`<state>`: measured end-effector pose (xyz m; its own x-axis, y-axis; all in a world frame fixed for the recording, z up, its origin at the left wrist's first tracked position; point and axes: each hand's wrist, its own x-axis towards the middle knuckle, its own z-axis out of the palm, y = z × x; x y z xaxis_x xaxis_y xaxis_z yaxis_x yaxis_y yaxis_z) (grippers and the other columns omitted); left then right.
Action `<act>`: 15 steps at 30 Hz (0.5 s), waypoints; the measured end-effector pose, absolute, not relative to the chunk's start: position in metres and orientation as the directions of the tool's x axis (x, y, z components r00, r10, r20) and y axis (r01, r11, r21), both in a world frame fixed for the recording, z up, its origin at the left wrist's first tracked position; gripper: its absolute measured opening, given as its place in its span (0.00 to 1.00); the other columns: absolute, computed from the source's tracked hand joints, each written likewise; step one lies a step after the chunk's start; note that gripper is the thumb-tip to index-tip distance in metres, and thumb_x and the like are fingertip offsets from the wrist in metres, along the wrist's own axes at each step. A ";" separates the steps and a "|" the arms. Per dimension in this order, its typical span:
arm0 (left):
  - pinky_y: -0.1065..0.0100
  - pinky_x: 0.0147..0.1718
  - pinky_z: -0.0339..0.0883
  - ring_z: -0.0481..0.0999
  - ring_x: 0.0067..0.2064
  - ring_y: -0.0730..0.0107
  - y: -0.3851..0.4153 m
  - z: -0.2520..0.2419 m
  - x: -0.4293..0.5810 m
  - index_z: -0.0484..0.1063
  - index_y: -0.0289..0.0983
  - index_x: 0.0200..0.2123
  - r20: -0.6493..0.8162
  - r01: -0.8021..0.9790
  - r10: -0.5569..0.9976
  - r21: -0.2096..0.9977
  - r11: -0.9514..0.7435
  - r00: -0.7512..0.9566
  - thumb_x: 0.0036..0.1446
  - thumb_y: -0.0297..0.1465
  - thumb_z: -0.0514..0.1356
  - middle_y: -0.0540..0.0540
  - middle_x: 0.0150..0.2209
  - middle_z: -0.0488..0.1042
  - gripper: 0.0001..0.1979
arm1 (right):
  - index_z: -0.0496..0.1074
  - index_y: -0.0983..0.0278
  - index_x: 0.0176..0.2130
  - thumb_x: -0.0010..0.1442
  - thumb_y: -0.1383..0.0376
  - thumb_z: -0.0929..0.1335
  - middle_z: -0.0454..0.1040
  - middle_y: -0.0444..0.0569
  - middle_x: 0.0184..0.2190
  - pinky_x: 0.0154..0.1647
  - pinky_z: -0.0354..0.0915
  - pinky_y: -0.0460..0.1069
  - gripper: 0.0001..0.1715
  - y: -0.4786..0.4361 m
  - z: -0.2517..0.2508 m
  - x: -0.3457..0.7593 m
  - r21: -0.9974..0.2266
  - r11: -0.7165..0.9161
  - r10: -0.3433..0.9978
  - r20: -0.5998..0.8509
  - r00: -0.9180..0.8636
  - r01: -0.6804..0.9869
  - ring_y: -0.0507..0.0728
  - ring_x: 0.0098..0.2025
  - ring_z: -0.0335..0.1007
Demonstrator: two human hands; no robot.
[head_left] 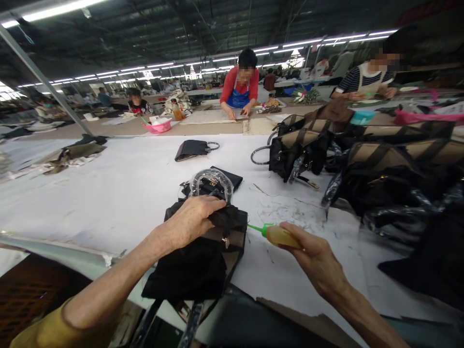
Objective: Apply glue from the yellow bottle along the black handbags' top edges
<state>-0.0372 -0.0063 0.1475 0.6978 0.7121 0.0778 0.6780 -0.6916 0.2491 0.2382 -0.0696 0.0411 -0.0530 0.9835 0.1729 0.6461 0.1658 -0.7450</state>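
A black handbag (192,270) with a brown side panel lies at the near edge of the white-covered table, one plastic-wrapped handle (212,176) standing up at its far side. My left hand (190,220) is closed on the bag's upper part, below that handle. In my right hand (308,251) is a squeeze bottle (282,237) of yellowish liquid with a long green nozzle. The nozzle tip points left at the bag's right edge; whether it touches I cannot tell. Just beyond the bag lies a flat black piece (228,178) with gold-coloured hardware.
Several black-and-tan handbags (384,183) crowd the table's right side. A smaller black bag (194,149) lies farther back. Thread scraps (297,215) litter the white paper (90,198). A pink basin (158,125) stands across the table, near a co-worker in a blue apron (239,92).
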 end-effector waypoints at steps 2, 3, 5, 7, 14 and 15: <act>0.68 0.38 0.64 0.73 0.40 0.64 -0.008 0.145 -0.038 0.69 0.36 0.41 0.073 0.683 0.715 0.242 -0.689 0.696 0.52 0.23 0.53 0.44 0.36 0.73 0.13 | 0.72 0.58 0.46 0.56 0.59 0.65 0.77 0.49 0.41 0.44 0.64 0.55 0.17 -0.070 0.036 0.238 -0.756 0.127 0.991 0.124 -0.051 0.642 0.64 0.43 0.71; 0.68 0.38 0.65 0.73 0.40 0.64 -0.008 0.144 -0.038 0.69 0.36 0.42 0.070 0.686 0.717 0.237 -0.688 0.694 0.52 0.23 0.53 0.44 0.36 0.73 0.13 | 0.72 0.58 0.45 0.56 0.59 0.66 0.77 0.48 0.39 0.41 0.65 0.55 0.16 -0.071 0.035 0.237 -0.762 0.112 0.993 0.099 -0.057 0.637 0.64 0.41 0.72; 0.67 0.39 0.65 0.72 0.41 0.63 -0.009 0.144 -0.038 0.68 0.36 0.43 0.063 0.693 0.720 0.226 -0.685 0.691 0.52 0.22 0.53 0.44 0.37 0.73 0.15 | 0.72 0.57 0.44 0.56 0.59 0.65 0.77 0.46 0.36 0.38 0.65 0.53 0.16 -0.077 0.036 0.236 -0.777 0.087 0.996 0.052 -0.075 0.623 0.62 0.37 0.72; 0.66 0.40 0.65 0.72 0.42 0.63 -0.010 0.144 -0.037 0.68 0.36 0.44 0.053 0.696 0.721 0.219 -0.683 0.691 0.51 0.22 0.53 0.44 0.38 0.73 0.16 | 0.72 0.58 0.44 0.55 0.60 0.65 0.77 0.45 0.35 0.37 0.65 0.52 0.16 -0.083 0.041 0.235 -0.795 0.068 0.995 0.008 -0.101 0.603 0.61 0.36 0.72; 0.64 0.43 0.65 0.71 0.44 0.61 -0.017 0.143 -0.036 0.67 0.33 0.44 0.009 0.720 0.735 0.191 -0.667 0.678 0.48 0.19 0.52 0.41 0.41 0.72 0.18 | 0.73 0.59 0.40 0.55 0.61 0.66 0.75 0.42 0.31 0.33 0.64 0.49 0.12 -0.092 0.057 0.231 -0.858 -0.010 0.968 -0.137 -0.211 0.514 0.59 0.33 0.70; 0.63 0.43 0.65 0.71 0.45 0.61 -0.019 0.142 -0.036 0.67 0.33 0.44 0.009 0.718 0.731 0.185 -0.671 0.682 0.49 0.19 0.52 0.41 0.41 0.72 0.17 | 0.73 0.59 0.40 0.55 0.61 0.66 0.75 0.42 0.31 0.32 0.63 0.49 0.12 -0.092 0.058 0.232 -0.866 -0.032 0.966 -0.155 -0.207 0.499 0.58 0.33 0.69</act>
<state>-0.0363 -0.0193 0.1421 0.6818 0.7315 0.0093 0.7177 -0.6713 0.1852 0.2317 -0.0922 0.0580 -0.2066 0.9661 -0.1550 0.4988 -0.0322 -0.8661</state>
